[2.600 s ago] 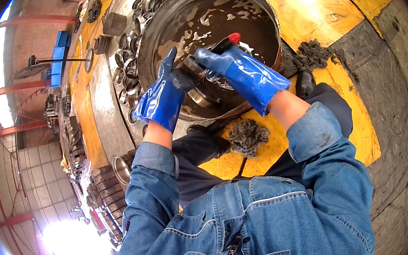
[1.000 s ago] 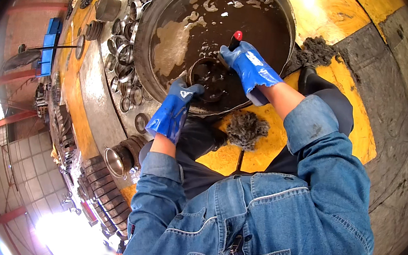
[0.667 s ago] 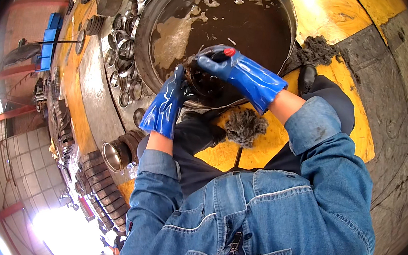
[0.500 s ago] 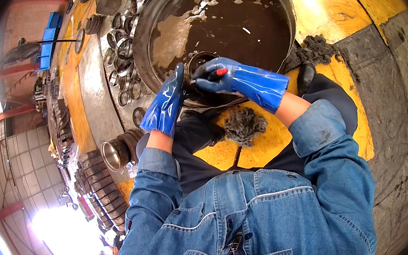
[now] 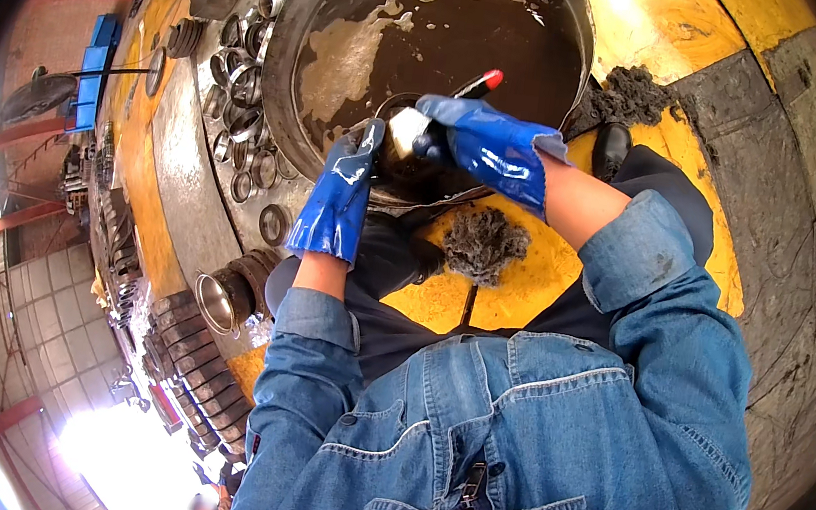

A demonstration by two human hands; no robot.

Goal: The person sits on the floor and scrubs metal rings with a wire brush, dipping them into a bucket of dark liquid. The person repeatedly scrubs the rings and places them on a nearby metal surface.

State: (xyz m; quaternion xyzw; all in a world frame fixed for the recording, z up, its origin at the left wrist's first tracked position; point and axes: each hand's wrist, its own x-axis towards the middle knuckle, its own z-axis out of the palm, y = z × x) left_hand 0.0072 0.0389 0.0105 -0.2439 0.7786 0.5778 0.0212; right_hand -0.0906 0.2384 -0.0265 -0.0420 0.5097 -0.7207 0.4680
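Right hand (image 5: 486, 145), as seen from the head, is closed around a red-ended brush (image 5: 478, 83), whose pale bristles are held at a metal ring (image 5: 385, 107). The ring's left side is grasped by the left hand (image 5: 337, 187), over the brown liquid (image 5: 482, 47) in a round basin (image 5: 282, 74).

Floor (image 5: 788, 188) with basin (image 5: 279, 89), rings (image 5: 245, 85), fluff (image 5: 485, 246)

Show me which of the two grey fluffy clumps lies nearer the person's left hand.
It is the near clump, on the yellow board between the person's legs; the other clump lies farther, beyond the right shoe, beside the tub.
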